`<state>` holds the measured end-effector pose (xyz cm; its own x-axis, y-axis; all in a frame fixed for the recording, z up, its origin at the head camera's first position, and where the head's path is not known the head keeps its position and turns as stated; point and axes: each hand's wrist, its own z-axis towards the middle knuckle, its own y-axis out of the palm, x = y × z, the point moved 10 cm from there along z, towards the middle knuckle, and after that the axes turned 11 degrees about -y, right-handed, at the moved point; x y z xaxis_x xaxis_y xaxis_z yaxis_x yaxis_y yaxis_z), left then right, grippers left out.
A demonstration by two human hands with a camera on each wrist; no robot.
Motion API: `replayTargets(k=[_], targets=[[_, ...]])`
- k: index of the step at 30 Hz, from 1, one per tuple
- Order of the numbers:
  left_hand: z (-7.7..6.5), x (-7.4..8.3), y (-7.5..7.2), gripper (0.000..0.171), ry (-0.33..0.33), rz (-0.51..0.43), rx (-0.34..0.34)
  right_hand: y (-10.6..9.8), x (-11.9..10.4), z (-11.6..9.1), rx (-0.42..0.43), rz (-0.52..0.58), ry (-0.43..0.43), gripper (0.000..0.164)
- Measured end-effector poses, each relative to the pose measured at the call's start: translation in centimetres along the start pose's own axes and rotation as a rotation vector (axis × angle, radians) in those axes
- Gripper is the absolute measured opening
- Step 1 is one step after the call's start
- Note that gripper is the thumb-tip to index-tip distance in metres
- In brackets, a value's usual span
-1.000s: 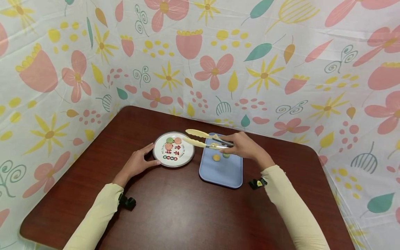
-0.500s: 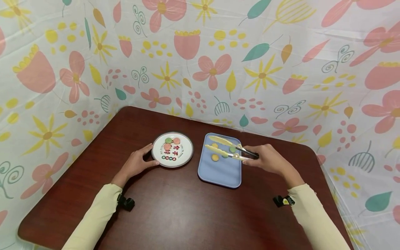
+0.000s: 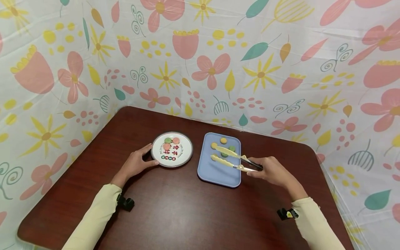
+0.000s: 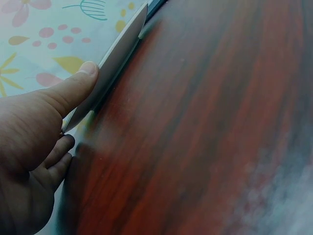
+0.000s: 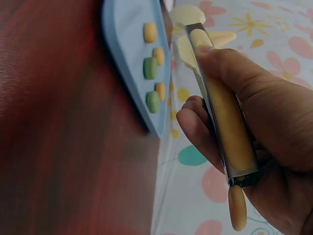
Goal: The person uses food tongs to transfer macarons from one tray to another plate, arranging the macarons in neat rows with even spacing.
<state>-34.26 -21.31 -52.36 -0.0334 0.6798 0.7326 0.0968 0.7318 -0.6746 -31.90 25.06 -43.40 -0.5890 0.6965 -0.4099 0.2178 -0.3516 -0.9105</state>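
In the head view my left hand (image 3: 133, 166) holds the edge of a round white plate (image 3: 185, 154) with dark rim lines and red printed characters. Its thumb (image 4: 80, 85) lies on the rim in the left wrist view. Two pink macarons (image 3: 167, 147) and a green macaron (image 3: 168, 140) lie on the plate. My right hand (image 3: 275, 172) grips kitchen tongs (image 3: 226, 152) with cream tips and a metal body. The tong tips are spread over a blue tray (image 3: 215, 176), with nothing seen between them. On the tray sit yellow macarons (image 3: 223, 140) and two green macarons (image 3: 232, 148).
The dark red-brown wooden table (image 3: 175, 205) carries plate and tray side by side, with a narrow gap between. A flower-printed cloth (image 3: 212, 45) hangs behind the table and along its left. Each wrist wears a small black camera mount (image 3: 126, 202).
My right hand has drawn the tongs from near the plate back to the right, then slightly toward me over the tray. My left hand stays at the plate; the macarons on it look unchanged.
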Motion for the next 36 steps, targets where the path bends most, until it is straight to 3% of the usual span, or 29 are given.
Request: replayTargets(k=[25,36], targets=[[0.0,0.2,-0.1,0.097,0.012,-0.007,0.003,2.7,1.5,-0.9,-0.013,0.006,0.031,0.064],[-0.1,0.3,-0.2,0.096,0.017,-0.001,0.007,2.7,1.3,-0.8,-0.005,-0.024,0.002,0.056]])
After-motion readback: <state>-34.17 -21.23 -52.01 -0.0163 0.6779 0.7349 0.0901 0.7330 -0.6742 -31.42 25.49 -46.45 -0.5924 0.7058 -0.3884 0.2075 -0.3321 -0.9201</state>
